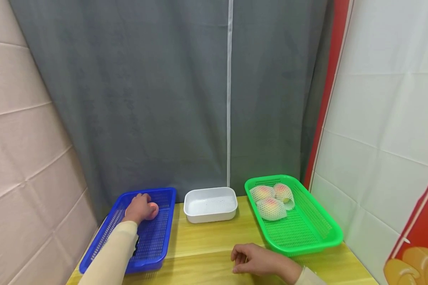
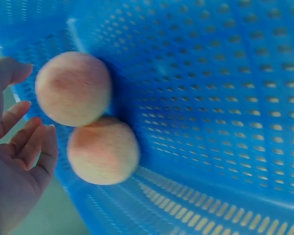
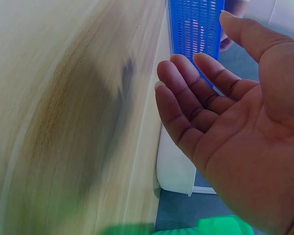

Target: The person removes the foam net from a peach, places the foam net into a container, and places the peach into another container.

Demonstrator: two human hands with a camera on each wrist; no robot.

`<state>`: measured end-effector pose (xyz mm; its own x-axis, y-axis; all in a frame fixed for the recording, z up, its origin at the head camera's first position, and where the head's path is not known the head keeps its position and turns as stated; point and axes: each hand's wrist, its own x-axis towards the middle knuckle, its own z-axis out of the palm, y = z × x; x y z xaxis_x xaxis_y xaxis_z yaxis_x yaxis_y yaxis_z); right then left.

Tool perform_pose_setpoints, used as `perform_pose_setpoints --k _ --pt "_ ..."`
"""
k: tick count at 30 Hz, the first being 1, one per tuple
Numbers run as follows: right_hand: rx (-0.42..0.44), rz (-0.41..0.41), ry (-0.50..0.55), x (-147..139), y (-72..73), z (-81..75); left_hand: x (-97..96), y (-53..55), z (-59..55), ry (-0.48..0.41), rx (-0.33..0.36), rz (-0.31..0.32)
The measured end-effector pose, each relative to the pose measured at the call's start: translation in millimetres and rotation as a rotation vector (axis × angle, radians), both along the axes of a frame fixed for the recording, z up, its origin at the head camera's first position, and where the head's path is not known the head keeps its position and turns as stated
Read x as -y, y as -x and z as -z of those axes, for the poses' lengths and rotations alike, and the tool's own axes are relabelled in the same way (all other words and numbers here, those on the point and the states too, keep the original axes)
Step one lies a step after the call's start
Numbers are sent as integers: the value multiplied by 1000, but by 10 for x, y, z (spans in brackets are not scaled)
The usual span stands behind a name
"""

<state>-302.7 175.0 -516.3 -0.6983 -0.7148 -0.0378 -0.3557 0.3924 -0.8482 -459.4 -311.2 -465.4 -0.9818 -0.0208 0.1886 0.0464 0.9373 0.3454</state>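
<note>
Two pinkish-yellow peaches, an upper peach (image 2: 73, 89) and a lower peach (image 2: 104, 151), touch each other inside the blue basket (image 1: 151, 245). My left hand (image 1: 138, 208) reaches into this basket and hides part of the peaches in the head view. In the left wrist view its fingers are spread and slightly bent beside the peaches, with a visible gap to them. My right hand (image 1: 255, 259) hovers above the wooden table near the green basket (image 1: 296, 235), loosely curled and holding nothing. Its palm and bent fingers show in the right wrist view.
Between the two baskets a white plastic tray (image 1: 210, 217) stands at the back of the table (image 1: 199, 253). Several round fruits in white foam nets (image 1: 271, 208) lie at the far end of the green basket. A grey curtain (image 1: 164, 99) hangs behind.
</note>
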Motion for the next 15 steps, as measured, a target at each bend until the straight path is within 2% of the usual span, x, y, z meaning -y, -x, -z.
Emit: perform_pose_setpoints --k 2,9,15 --pt "0 -1 2 1 1 -7 -47 -51 -79 -22 -14 12" --pt "-47 18 0 13 -3 -42 -328 -262 -304 -81 -103 148" --pt "-61 59 -6 37 9 -47 -693 -586 -431 -150 -151 222"
